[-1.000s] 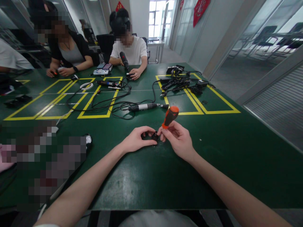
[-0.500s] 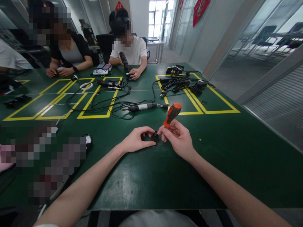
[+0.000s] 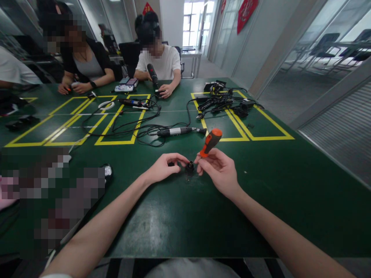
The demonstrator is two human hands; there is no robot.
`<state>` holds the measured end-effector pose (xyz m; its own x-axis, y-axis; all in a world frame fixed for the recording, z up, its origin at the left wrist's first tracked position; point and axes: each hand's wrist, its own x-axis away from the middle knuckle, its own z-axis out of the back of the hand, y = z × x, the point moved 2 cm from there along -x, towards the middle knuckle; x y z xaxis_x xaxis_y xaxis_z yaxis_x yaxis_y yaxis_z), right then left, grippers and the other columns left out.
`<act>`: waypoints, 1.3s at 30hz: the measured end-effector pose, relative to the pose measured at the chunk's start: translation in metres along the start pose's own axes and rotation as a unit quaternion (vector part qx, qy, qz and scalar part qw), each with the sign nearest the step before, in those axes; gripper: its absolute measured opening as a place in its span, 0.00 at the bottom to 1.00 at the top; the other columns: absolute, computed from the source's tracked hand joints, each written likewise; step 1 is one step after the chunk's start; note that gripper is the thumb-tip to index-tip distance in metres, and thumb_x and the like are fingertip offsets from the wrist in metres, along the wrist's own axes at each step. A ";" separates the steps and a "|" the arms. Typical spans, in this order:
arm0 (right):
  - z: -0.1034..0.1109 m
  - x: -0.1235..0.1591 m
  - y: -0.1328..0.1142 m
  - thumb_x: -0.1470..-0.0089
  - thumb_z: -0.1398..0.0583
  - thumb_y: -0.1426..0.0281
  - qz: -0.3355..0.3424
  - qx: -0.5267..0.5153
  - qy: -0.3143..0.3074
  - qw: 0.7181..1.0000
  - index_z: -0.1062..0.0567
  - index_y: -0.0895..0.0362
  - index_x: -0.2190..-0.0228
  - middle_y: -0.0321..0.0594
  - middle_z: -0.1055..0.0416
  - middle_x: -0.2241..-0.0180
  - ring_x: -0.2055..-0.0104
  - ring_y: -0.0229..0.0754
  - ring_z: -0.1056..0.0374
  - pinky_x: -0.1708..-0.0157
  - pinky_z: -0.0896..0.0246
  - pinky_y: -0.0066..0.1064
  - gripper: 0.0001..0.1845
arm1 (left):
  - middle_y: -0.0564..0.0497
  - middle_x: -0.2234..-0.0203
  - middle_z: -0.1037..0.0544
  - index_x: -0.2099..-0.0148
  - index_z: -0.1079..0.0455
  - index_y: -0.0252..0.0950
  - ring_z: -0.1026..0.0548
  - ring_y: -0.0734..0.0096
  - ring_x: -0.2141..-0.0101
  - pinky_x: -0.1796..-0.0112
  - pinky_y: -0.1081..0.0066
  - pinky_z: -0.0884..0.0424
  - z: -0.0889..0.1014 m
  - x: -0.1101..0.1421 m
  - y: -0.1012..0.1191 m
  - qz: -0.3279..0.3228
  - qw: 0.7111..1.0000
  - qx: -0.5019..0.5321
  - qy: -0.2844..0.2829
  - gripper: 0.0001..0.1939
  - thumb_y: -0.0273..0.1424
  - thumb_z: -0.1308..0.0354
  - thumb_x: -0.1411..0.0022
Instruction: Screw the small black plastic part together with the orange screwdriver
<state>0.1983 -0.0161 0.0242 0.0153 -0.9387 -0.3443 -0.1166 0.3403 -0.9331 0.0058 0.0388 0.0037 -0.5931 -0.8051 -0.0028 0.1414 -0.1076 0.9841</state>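
Observation:
A small black cylindrical part [image 3: 189,168] stands upright on the green table between my hands. Beside it on the left is my left hand [image 3: 164,167], its thumb and forefinger apart; the forefinger's tip is at or almost at the part's top. My right hand [image 3: 220,168] holds a screwdriver [image 3: 211,141] with an orange and dark grey handle pointing up and to the right. The screwdriver's shaft is hidden by my fingers. My right fingertips are close to the part's right side; whether they touch it I cannot tell.
Beyond my hands lies a grey and black corded power tool [image 3: 175,131]. A heap of black cables and adapters [image 3: 217,99] is at the back right. Yellow tape [image 3: 116,142] marks boxes on the table. Across from me, a person [image 3: 162,58] holds another tool.
My left thumb has drawn back from the black part and the left hand has opened slightly leftward. The screwdriver and my right hand have shifted very little.

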 end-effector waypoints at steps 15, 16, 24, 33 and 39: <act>-0.001 -0.003 -0.004 0.41 0.33 0.57 0.039 0.034 0.007 0.999 0.20 0.55 0.69 0.37 0.24 0.72 0.80 0.34 0.32 0.82 0.30 0.28 0.14 | 0.46 0.60 0.14 0.58 0.17 0.34 0.20 0.59 0.56 0.47 0.61 0.30 0.004 0.001 0.006 0.019 0.998 0.061 0.010 0.14 0.36 0.33 0.44; -0.001 -0.003 -0.004 0.41 0.33 0.57 0.038 0.029 0.007 0.999 0.20 0.55 0.68 0.37 0.24 0.72 0.80 0.34 0.32 0.82 0.30 0.28 0.14 | 0.45 0.60 0.14 0.57 0.16 0.34 0.20 0.59 0.56 0.46 0.61 0.30 0.004 0.001 0.005 0.018 0.998 0.061 0.009 0.15 0.37 0.34 0.44; -0.002 -0.002 -0.002 0.40 0.33 0.56 0.013 -0.004 -0.007 1.000 0.21 0.55 0.64 0.38 0.21 0.72 0.78 0.38 0.26 0.79 0.26 0.30 0.15 | 0.45 0.61 0.14 0.56 0.16 0.34 0.20 0.61 0.58 0.49 0.63 0.28 0.004 0.001 0.003 0.017 0.998 0.057 0.007 0.16 0.38 0.33 0.42; -0.002 0.000 -0.004 0.40 0.33 0.57 0.034 0.013 -0.004 0.999 0.23 0.55 0.68 0.35 0.25 0.74 0.79 0.36 0.29 0.78 0.29 0.29 0.14 | 0.48 0.67 0.17 0.54 0.18 0.32 0.25 0.71 0.69 0.64 0.72 0.31 0.000 -0.001 -0.004 0.022 0.999 -0.030 0.000 0.16 0.37 0.34 0.40; -0.002 -0.002 -0.011 0.42 0.31 0.64 0.069 0.056 0.022 0.996 0.20 0.55 0.71 0.35 0.28 0.71 0.78 0.34 0.30 0.81 0.30 0.28 0.09 | 0.49 0.67 0.18 0.54 0.18 0.32 0.28 0.73 0.70 0.65 0.73 0.32 -0.001 0.000 0.001 0.011 0.998 -0.059 -0.010 0.14 0.32 0.35 0.42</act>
<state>0.1972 -0.0176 0.0351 -0.0378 -0.8836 -0.4668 -0.0022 0.4672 -0.8842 0.0072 0.0382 0.0044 -0.6037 -0.7968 0.0230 0.2466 -0.1592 0.9559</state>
